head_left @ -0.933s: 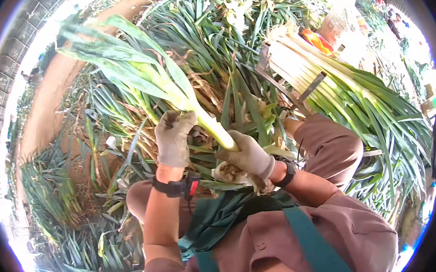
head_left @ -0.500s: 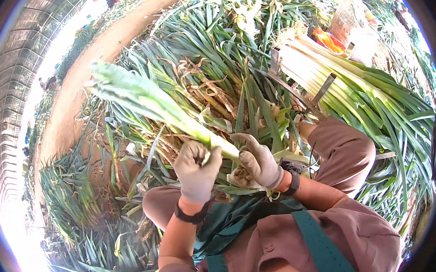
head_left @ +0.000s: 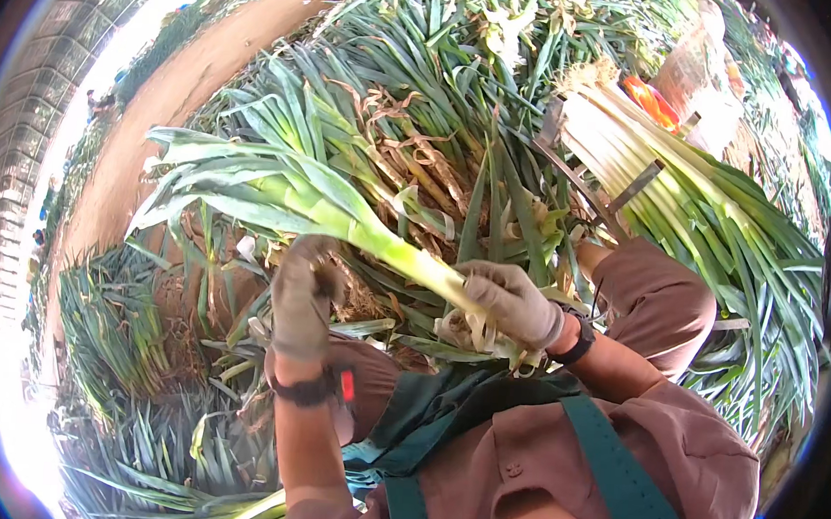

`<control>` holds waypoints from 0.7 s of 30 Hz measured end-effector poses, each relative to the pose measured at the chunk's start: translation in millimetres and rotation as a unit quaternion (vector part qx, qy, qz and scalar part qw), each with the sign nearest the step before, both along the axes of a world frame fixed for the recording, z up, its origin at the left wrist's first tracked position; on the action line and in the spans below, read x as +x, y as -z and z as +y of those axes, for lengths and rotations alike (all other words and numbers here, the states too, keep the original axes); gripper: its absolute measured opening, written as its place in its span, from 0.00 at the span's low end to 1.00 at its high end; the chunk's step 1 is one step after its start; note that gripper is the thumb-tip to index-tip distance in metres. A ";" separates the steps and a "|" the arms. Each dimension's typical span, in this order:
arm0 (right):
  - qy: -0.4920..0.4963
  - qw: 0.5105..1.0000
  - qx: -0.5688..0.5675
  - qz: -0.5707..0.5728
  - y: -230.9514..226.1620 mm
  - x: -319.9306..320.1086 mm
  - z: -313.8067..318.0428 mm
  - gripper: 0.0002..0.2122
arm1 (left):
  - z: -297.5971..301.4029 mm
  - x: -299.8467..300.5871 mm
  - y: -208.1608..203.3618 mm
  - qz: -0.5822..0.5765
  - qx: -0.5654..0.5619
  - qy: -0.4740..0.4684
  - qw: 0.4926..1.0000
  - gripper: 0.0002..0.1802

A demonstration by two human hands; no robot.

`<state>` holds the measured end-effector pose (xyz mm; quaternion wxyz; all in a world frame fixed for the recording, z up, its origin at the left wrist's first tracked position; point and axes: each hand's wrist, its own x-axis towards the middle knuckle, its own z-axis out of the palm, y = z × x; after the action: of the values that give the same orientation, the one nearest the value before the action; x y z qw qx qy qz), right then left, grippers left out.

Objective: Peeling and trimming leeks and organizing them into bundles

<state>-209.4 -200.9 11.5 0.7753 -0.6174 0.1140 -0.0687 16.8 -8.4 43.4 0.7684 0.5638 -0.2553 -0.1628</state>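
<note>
A leek (head_left: 393,249) with a pale stalk and wide green leaves slants from the centre up to the left. My right hand (head_left: 515,305), in a light work glove, is closed around its white lower end, fingers wrapped over the stalk. Just below the leek's leaves is my left hand (head_left: 301,299), gloved too and apart from the stalk. Motion blurs its fingers, so its grip is unclear. Beneath my right hand, pale peeled leaves and roots (head_left: 454,330) lie by my lap.
Trimmed leeks (head_left: 646,168) lie stacked in a metal rack (head_left: 616,206) at the right. Untrimmed leeks (head_left: 426,63) heap up ahead, with more bundles (head_left: 115,338) at the left. A dirt path (head_left: 174,106) curves along the far left. A translucent sack (head_left: 700,72) stands behind the rack.
My left hand has come off the stalk and moved left and down. My right hand has closed around the leek's lower end. The leaves now fan out more widely.
</note>
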 end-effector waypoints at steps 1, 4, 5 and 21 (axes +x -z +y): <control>0.002 1.000 0.015 0.012 0.1 -1.4 9.6 0.30 | -5.1 14.3 0.8 0.064 -0.031 -0.009 0.997 0.23; -0.048 0.996 -0.012 0.069 -5.8 -11.3 27.1 0.23 | -15.4 26.5 -4.2 0.188 -0.041 -0.006 0.981 0.26; -0.062 0.965 -0.246 0.067 -22.4 -11.4 21.9 0.21 | -20.0 22.9 -1.6 0.169 -0.025 -0.007 0.985 0.26; -0.137 0.723 -0.648 -0.197 -127.5 11.3 51.1 0.11 | -38.4 25.0 48.1 0.139 0.044 0.025 0.989 0.18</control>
<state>-198.1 -149.8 138.9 0.1927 -0.9506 -0.1994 -0.1396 41.8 -46.7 -4.7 0.7663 0.5629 -0.1526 -0.2695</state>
